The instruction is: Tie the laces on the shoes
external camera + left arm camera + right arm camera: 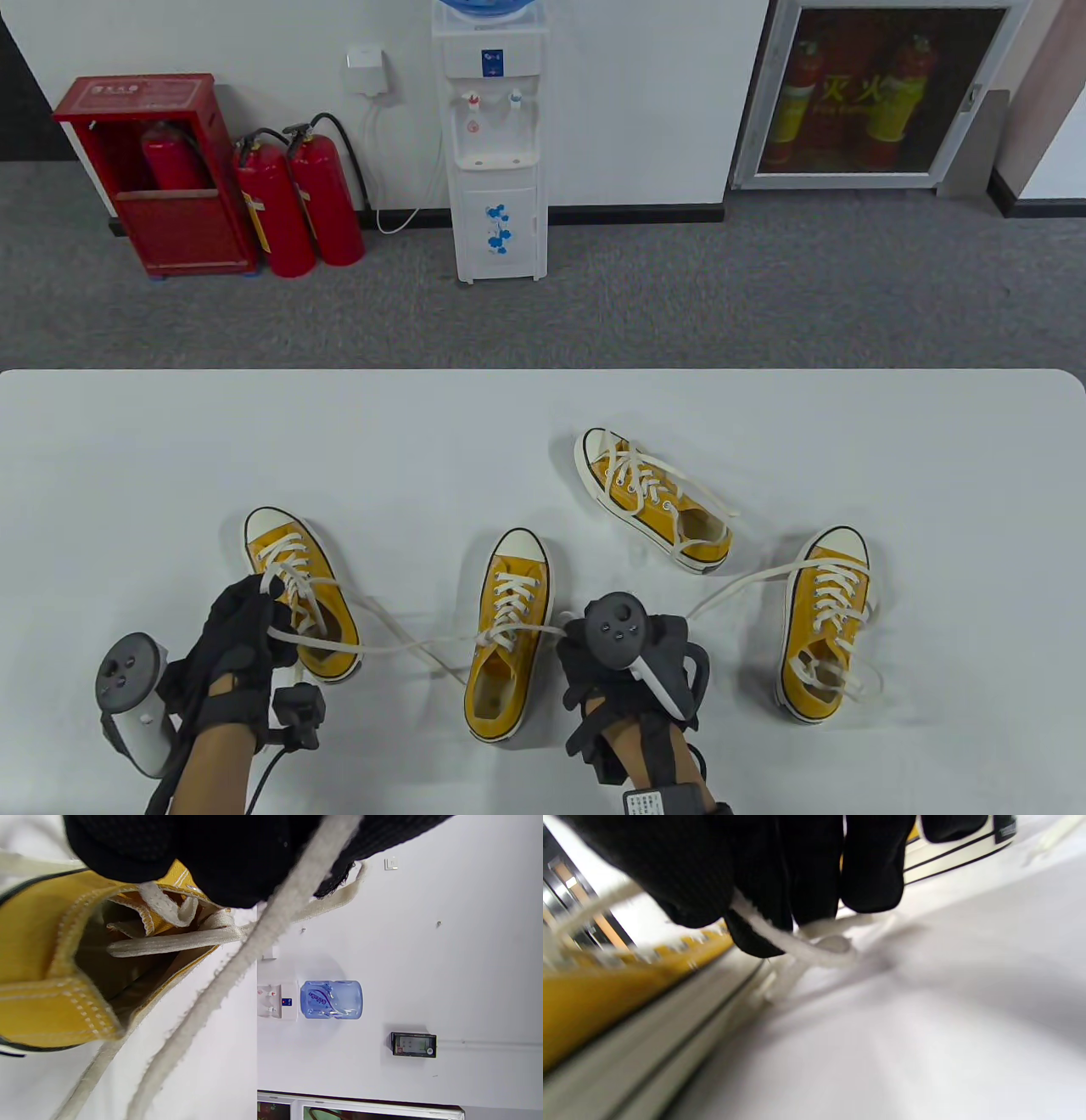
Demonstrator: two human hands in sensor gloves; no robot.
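The white desk carried four yellow canvas shoes: the leftmost shoe, the middle shoe, a far shoe lying angled behind, and a right shoe, all with laces undone. Beyond the desk stood a water dispenser and red fire extinguishers. The left hand worked at the leftmost shoe, its grip curled round that shoe's lace, which ran taut across the shoe opening in the left wrist view. The right hand sat just beside the middle shoe; the right wrist view, though blurred, showed its fingers pinching a loop of lace low over the desk. Which shoe that lace belonged to could not be told. Loose lace ends trailed between neighbouring shoes and appeared to cross. Judged risks: if the two hands held laces from different shoes, the knot would join two shoes; an uneven pull could drag the light shoe or slip a lace out of the grip.
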